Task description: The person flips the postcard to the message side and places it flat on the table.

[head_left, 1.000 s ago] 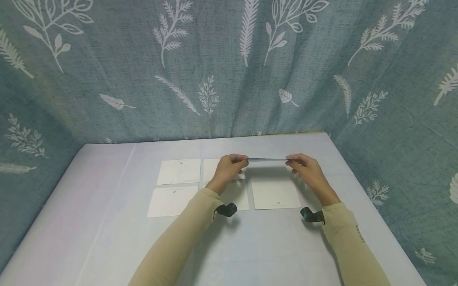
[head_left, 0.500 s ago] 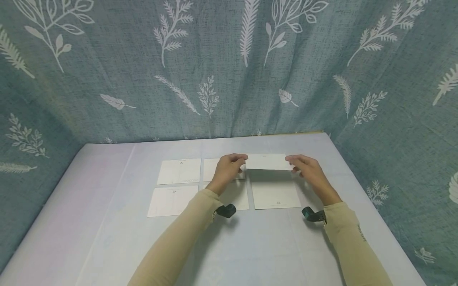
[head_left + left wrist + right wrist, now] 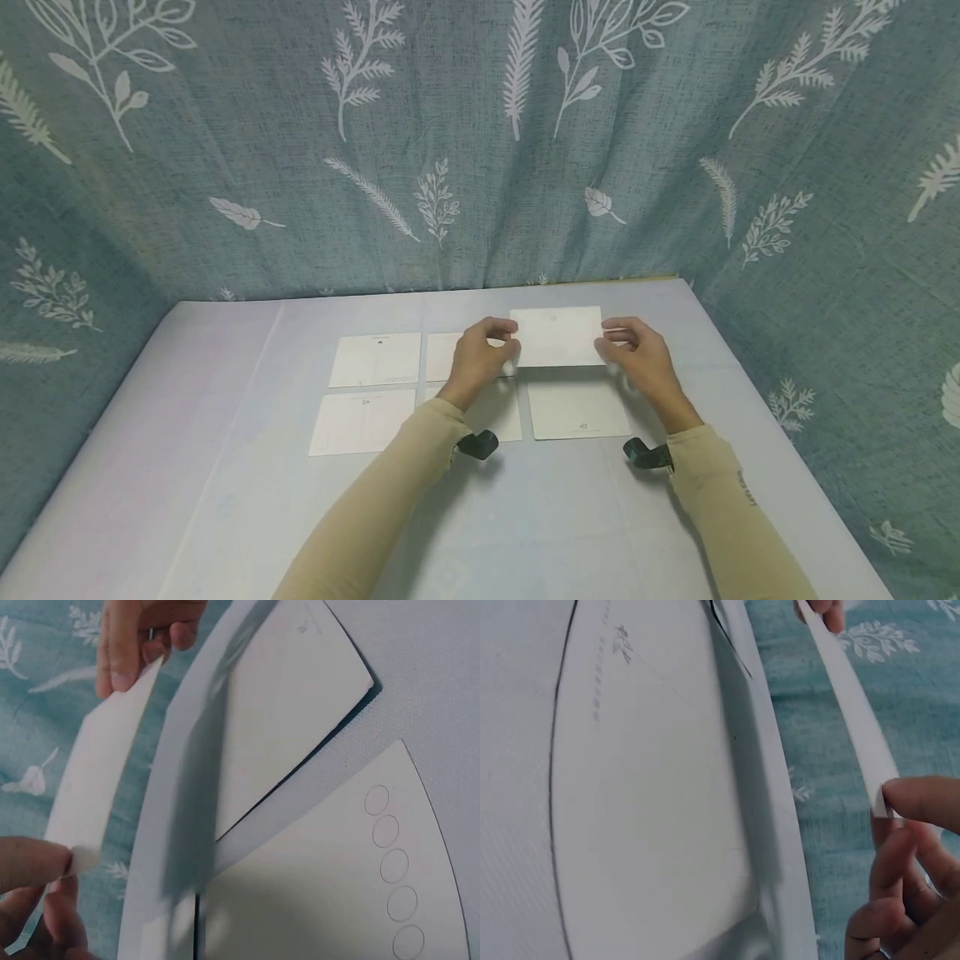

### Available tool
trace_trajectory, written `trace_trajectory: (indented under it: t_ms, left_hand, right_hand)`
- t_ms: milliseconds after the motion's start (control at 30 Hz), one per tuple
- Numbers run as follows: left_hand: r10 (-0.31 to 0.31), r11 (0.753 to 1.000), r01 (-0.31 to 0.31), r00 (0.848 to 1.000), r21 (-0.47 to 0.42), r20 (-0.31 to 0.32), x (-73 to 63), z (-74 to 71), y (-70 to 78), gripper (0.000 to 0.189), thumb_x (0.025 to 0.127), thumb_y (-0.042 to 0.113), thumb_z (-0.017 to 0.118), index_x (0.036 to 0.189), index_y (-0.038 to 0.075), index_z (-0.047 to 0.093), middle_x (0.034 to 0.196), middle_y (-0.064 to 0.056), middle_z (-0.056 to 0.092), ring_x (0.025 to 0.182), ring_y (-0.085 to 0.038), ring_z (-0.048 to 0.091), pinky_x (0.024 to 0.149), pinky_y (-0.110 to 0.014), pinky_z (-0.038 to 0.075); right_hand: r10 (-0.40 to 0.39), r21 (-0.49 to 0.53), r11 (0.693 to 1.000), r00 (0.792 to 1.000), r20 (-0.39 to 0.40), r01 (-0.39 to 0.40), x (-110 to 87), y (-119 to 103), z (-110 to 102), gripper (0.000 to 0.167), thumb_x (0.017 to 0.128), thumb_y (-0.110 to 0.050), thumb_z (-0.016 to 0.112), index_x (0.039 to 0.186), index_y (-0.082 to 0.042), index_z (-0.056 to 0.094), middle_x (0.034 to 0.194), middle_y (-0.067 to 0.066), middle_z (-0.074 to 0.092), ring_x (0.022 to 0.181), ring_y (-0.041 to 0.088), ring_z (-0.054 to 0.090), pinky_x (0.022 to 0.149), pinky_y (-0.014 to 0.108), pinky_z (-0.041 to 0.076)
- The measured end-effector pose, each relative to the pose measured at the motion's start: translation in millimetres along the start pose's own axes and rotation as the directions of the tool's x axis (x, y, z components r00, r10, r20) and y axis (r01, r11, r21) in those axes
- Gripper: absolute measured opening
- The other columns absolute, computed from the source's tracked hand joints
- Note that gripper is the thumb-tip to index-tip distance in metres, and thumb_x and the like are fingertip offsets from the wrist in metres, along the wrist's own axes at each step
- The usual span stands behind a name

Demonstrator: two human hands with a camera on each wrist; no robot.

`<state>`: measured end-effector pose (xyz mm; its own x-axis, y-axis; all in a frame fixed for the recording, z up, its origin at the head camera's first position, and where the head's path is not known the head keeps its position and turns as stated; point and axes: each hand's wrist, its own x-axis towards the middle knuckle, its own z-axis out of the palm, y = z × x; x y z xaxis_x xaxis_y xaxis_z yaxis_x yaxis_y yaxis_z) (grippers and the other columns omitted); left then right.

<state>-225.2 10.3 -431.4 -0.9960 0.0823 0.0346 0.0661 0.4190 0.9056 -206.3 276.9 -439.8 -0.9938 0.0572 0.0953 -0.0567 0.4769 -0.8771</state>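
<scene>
A white postcard (image 3: 557,337) is held up by its two short sides, tilted with its pale face toward the head camera. My left hand (image 3: 477,360) pinches its left edge between thumb and fingers, and the thumb (image 3: 37,862) shows on the card in the left wrist view. On the opposite edge my right hand (image 3: 643,360) pinches it the same way; its thumb (image 3: 922,801) presses the card's end in the right wrist view. Directly below, another postcard (image 3: 579,412) lies on the table with a small printed mark near its front edge.
More postcards lie in two rows: back left (image 3: 375,360), front left (image 3: 362,422), and two middle ones partly hidden by my left hand and arm. The white-covered table (image 3: 225,500) meets a teal leaf-print curtain (image 3: 480,208) behind.
The held postcard has turned from edge-on to showing its broad pale face, its far edge tipping up. Both hands have shifted slightly while keeping their pinch. The cards on the table stay put.
</scene>
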Motion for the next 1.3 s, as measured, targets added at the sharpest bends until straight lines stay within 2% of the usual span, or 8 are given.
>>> trace_trajectory:
  t_ms: [100,333,500,700,900,1067,1167,1300]
  left_hand:
    - [-0.005,1.000,0.005,0.999,0.014,-0.036,0.6,1.1,-0.5,0.023,0.093,0.017,0.070,0.116,0.015,0.070,0.103,0.001,0.069,0.089,-0.020,0.060,0.082,-0.038,0.045]
    - [-0.041,0.999,0.042,0.994,0.007,-0.103,1.4,1.4,-0.4,0.020,0.093,0.023,0.070,0.111,0.015,0.069,0.100,-0.001,0.071,0.089,-0.020,0.064,0.079,-0.037,0.047]
    - [-0.078,0.997,0.078,0.990,-0.006,-0.117,1.7,2.8,0.6,0.024,0.092,0.024,0.070,0.114,0.013,0.068,0.100,-0.002,0.072,0.087,-0.021,0.065,0.075,-0.036,0.048]
    - [-0.100,0.995,0.100,0.988,-0.003,-0.117,2.4,5.7,0.3,0.025,0.092,0.024,0.071,0.114,0.013,0.069,0.100,-0.002,0.073,0.086,-0.020,0.065,0.077,-0.036,0.048]
    - [-0.057,0.998,0.058,0.991,0.010,-0.117,1.2,6.5,0.5,0.027,0.092,0.024,0.070,0.117,0.016,0.071,0.100,0.000,0.073,0.085,-0.019,0.066,0.076,-0.036,0.048]
    - [0.000,0.996,0.010,0.993,0.083,-0.116,2.2,7.2,-0.1,0.033,0.091,0.023,0.069,0.124,0.021,0.071,0.099,0.003,0.074,0.063,-0.012,0.057,0.060,-0.030,0.042]
    - [0.035,0.989,-0.022,0.996,0.147,-0.084,2.4,7.6,0.0,0.040,0.091,0.023,0.070,0.130,0.022,0.068,0.100,0.004,0.074,0.049,-0.010,0.045,0.049,-0.027,0.034]
    - [0.055,0.975,-0.053,0.998,0.215,-0.006,1.9,7.7,-0.9,0.049,0.090,0.023,0.074,0.138,0.020,0.063,0.105,0.005,0.074,0.045,-0.007,0.044,0.046,-0.024,0.030]
  right_hand:
    - [0.010,0.006,1.000,0.999,-0.033,-0.010,-1.1,-2,3,0.043,0.095,-0.032,0.072,0.129,-0.007,0.061,0.118,0.016,0.069,0.095,0.024,0.061,0.085,0.036,0.047]
    - [0.020,-0.011,1.000,0.997,-0.076,-0.021,-2.9,-3,9,0.041,0.095,-0.032,0.073,0.127,-0.009,0.064,0.112,0.014,0.073,0.090,0.022,0.062,0.078,0.029,0.047]
    - [0.021,-0.016,1.000,0.995,-0.096,-0.023,-3.3,-1,11,0.039,0.095,-0.031,0.073,0.126,-0.010,0.064,0.112,0.013,0.073,0.093,0.022,0.063,0.079,0.027,0.047]
    - [0.012,-0.015,1.000,0.994,-0.106,-0.014,-3.6,0,12,0.039,0.096,-0.031,0.071,0.128,-0.009,0.064,0.115,0.013,0.072,0.096,0.022,0.064,0.078,0.025,0.048]
    - [0.010,-0.022,1.000,0.994,-0.113,-0.012,-3.7,-2,10,0.040,0.098,-0.031,0.069,0.132,-0.011,0.063,0.120,0.013,0.069,0.094,0.022,0.061,0.079,0.028,0.047]
    - [0.021,-0.030,0.999,0.995,-0.102,-0.024,-3.6,-3,7,0.043,0.098,-0.033,0.069,0.136,-0.014,0.061,0.120,0.012,0.068,0.090,0.022,0.060,0.073,0.029,0.047]
    - [0.028,-0.043,0.999,0.996,-0.080,-0.031,-3.8,-4,4,0.046,0.098,-0.034,0.068,0.139,-0.016,0.059,0.121,0.012,0.067,0.092,0.023,0.060,0.074,0.032,0.048]
    - [0.042,-0.073,0.996,0.999,-0.030,-0.044,-3.3,-4,0,0.049,0.098,-0.034,0.066,0.143,-0.017,0.055,0.125,0.013,0.064,0.097,0.025,0.059,0.076,0.037,0.048]
